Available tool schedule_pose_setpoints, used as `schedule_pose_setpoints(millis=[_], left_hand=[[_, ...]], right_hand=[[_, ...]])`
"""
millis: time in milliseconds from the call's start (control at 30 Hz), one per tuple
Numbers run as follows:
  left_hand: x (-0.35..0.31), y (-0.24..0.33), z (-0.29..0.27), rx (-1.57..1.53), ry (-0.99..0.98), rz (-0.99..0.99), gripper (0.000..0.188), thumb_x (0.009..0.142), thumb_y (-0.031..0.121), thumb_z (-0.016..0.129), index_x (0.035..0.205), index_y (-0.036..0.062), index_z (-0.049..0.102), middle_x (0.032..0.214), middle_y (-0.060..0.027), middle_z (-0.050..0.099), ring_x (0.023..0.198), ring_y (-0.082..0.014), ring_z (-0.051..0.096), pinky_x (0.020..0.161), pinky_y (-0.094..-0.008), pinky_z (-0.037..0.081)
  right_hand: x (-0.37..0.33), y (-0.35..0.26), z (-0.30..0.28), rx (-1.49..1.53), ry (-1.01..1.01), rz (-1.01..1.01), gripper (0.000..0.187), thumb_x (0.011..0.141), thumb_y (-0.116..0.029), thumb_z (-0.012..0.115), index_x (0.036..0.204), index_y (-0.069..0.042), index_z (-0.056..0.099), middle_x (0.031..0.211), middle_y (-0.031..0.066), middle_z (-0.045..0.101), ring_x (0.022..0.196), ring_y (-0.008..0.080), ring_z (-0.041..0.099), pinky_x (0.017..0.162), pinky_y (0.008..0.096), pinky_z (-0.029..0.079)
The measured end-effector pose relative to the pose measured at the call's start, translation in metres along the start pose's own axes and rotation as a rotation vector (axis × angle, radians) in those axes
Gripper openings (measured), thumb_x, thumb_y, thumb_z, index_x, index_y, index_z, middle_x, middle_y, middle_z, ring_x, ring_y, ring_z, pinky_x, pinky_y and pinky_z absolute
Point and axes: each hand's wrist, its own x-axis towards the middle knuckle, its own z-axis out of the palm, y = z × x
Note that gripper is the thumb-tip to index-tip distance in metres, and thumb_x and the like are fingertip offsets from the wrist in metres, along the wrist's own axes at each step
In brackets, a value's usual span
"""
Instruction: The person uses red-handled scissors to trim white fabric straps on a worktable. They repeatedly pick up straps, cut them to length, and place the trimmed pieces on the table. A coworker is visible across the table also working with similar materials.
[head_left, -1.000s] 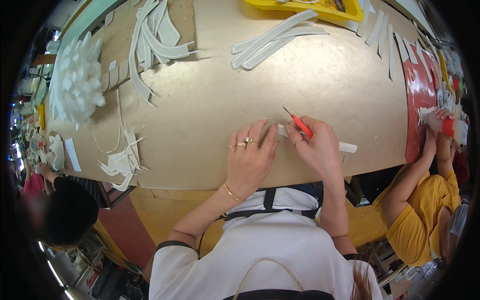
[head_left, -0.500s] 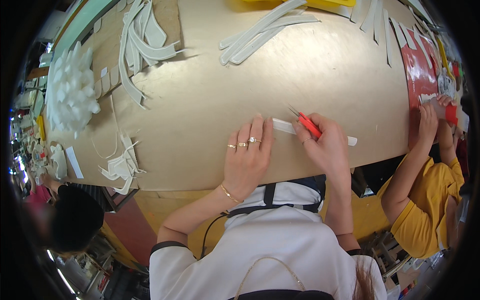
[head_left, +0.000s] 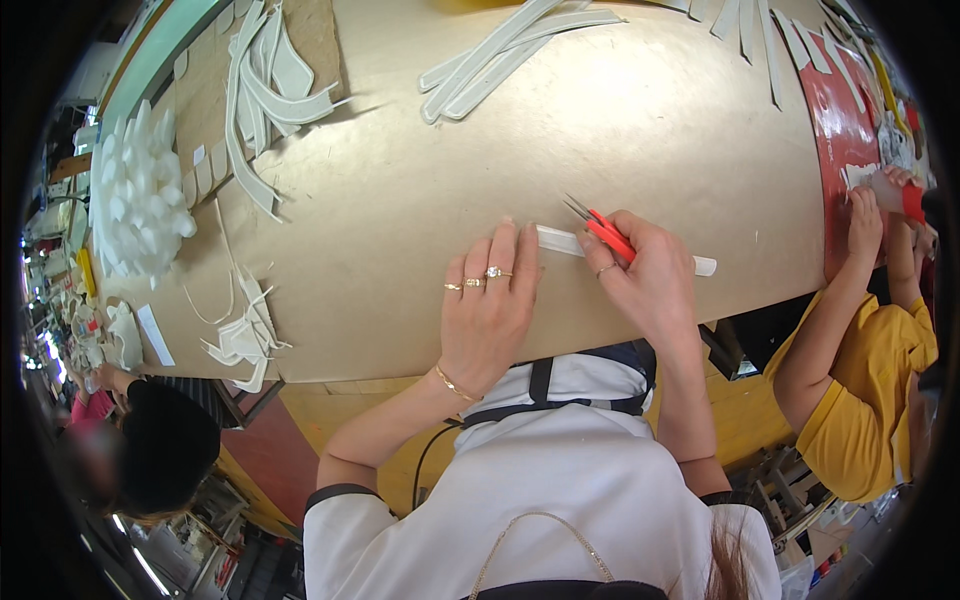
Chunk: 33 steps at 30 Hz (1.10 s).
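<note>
The white strip (head_left: 570, 241) lies near the desk's (head_left: 400, 200) front edge, pinned flat by the left hand (head_left: 490, 310). The right hand (head_left: 645, 280) grips red snips (head_left: 600, 228) over it. Those points sit close to the fingertips; a slip could nick them.

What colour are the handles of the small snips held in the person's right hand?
Red, seen in the head view: the snips sit in the right hand, over a white strip.

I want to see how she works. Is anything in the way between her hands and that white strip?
Nothing visible. The left hand lies flat with fingertips at one end of the white strip, and the right hand, holding red-handled snips, rests right over it on the tan table.
</note>
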Motion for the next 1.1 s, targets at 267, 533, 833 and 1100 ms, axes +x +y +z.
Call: schedule_pose_setpoints(millis=[267, 533, 833, 1100], left_hand=[[-0.002, 0.005, -0.006, -0.144, -0.072, -0.116, 0.048, 0.087, 0.018, 0.067, 0.132, 0.0071, 0.058, 0.138, -0.0104, 0.051, 0.119, -0.0276, 0.052, 0.098, -0.0432, 0.04], [-0.004, 0.032, 0.009, -0.306, -0.174, -0.071, 0.06, 0.091, 0.022, 0.063, 0.142, -0.0028, 0.044, 0.152, -0.018, 0.04, 0.141, -0.0314, 0.038, 0.117, -0.0471, 0.029], [-0.005, 0.032, 0.009, -0.429, -0.206, -0.086, 0.063, 0.09, 0.014, 0.063, 0.146, -0.0014, 0.039, 0.154, -0.0247, 0.032, 0.142, -0.039, 0.034, 0.116, -0.0517, 0.027], [-0.006, 0.025, 0.005, -0.346, -0.263, 0.02, 0.058, 0.089, 0.025, 0.067, 0.141, 0.0089, 0.048, 0.154, -0.0275, 0.029, 0.144, -0.0403, 0.029, 0.116, -0.0508, 0.027]], right_hand=[[-0.002, -0.001, 0.002, -0.054, 0.053, -0.068, 0.024, 0.085, -0.025, 0.069, 0.082, -0.002, 0.066, 0.055, 0.0118, 0.052, 0.05, 0.0273, 0.051, 0.053, 0.0385, 0.04], [-0.005, -0.003, 0.002, -0.103, 0.026, -0.03, 0.018, 0.083, -0.023, 0.067, 0.084, -0.005, 0.067, 0.064, 0.0126, 0.063, 0.062, 0.0324, 0.064, 0.058, 0.042, 0.048], [-0.006, 0.011, -0.014, 0.045, 0.004, 0.019, 0.023, 0.085, -0.024, 0.068, 0.084, -0.001, 0.066, 0.057, 0.0116, 0.054, 0.051, 0.0261, 0.051, 0.054, 0.0365, 0.041], [-0.004, 0.003, -0.01, 0.107, -0.012, -0.064, 0.019, 0.082, -0.019, 0.068, 0.084, 0.0, 0.066, 0.058, 0.0106, 0.053, 0.052, 0.0193, 0.049, 0.054, 0.0334, 0.041]])
